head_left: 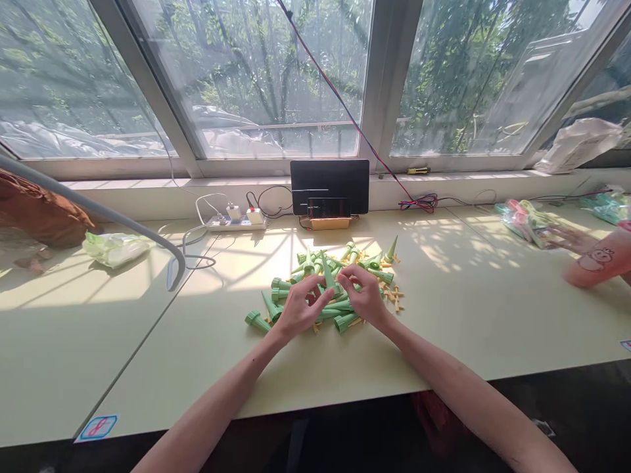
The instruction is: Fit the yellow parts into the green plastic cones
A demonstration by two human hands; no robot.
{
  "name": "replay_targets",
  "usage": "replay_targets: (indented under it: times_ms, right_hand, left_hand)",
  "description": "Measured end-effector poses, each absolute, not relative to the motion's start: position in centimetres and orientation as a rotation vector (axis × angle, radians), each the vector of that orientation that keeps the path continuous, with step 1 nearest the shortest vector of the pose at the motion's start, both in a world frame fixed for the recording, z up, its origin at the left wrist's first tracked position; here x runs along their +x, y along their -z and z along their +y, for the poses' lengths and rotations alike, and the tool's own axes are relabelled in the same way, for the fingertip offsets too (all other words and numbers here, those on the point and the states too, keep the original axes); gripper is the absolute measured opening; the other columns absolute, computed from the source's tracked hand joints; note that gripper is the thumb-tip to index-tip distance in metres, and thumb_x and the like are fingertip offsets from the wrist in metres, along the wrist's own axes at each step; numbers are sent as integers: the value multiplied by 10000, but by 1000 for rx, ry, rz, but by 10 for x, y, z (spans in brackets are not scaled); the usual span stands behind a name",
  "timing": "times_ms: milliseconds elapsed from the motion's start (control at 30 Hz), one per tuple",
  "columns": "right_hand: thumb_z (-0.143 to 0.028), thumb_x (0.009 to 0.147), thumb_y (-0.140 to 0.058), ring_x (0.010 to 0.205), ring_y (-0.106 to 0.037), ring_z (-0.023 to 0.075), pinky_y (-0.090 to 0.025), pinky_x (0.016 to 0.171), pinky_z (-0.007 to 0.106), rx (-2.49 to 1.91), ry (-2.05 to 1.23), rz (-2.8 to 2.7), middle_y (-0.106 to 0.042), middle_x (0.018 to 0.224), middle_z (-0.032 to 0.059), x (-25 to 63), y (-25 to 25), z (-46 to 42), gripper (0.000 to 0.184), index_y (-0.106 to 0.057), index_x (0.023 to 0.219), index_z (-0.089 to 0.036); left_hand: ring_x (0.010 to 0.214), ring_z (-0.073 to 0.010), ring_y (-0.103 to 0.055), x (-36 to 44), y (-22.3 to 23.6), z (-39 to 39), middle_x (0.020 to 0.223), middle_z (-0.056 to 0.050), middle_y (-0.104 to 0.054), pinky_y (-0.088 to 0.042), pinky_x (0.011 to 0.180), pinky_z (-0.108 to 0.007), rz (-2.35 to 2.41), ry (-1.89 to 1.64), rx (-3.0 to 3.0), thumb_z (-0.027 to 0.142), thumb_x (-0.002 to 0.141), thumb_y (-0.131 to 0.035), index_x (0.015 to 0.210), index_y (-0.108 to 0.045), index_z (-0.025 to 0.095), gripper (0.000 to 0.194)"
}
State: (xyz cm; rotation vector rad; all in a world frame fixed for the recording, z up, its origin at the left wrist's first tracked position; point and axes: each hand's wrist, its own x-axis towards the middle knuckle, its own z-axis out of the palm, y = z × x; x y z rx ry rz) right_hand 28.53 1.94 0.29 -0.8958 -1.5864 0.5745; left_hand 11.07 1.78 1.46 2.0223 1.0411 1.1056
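My left hand is closed around the wide end of a green plastic watering spike, its tip pointing up and away. Close beside it, my right hand has thumb and fingertips pinched together near that wide end; what they hold is too small to make out. Both hands are over a pile of similar green cones, such as one with a ribbed collar at the left front. Small yellow cross-shaped pieces lie among them and at the pile's right side.
Behind the pile, a phone leans against a black tablet. A power strip with cables lies left of them. A grey metal bar crosses at left, near a plastic packet. At right, another person's sleeved arm reaches toward bagged items.
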Motion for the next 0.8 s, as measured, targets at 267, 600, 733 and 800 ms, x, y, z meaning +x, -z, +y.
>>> replay_targets:
  times_ms: [267,600,733,800]
  right_hand:
    - [-304,932,-550,710,-563,142,-514,654,261,-891,-636,-1561,-611,761,10,286,0,23,165,-618,823,-200]
    - [-327,938,-550,739,-581,150,-519,672,266,-950,-571,-1474,-609,770,10,284,1,20,168,-609,844,-201]
    - [-323,940,-549,732,-576,147,-514,650,259,-944,-539,-1463,-605,780,11,286,2,22,161,-605,846,-204]
    - [-312,939,-550,723,-567,144,-506,637,257,-921,-511,-1499,-600,771,9,286,1,22,154,-603,840,-207]
  left_hand:
    - [560,-43,-499,108,-1,24,1070,-63,-599,-428,465,-179,959,-1238,2302,237,884,-618,1157,-630,226,274]
    - [578,-49,-531,111,-9,21,1080,-66,-578,-451,485,-184,1097,-1319,2185,312,901,-592,1157,-606,207,277]
    - [611,-110,-565,111,-11,21,723,-32,-626,-440,525,-212,1154,-1305,2089,384,967,-467,770,-647,149,355]
    - [584,-122,-578,111,-11,22,606,-30,-626,-439,554,-234,1130,-1240,2085,406,996,-383,640,-645,146,513]
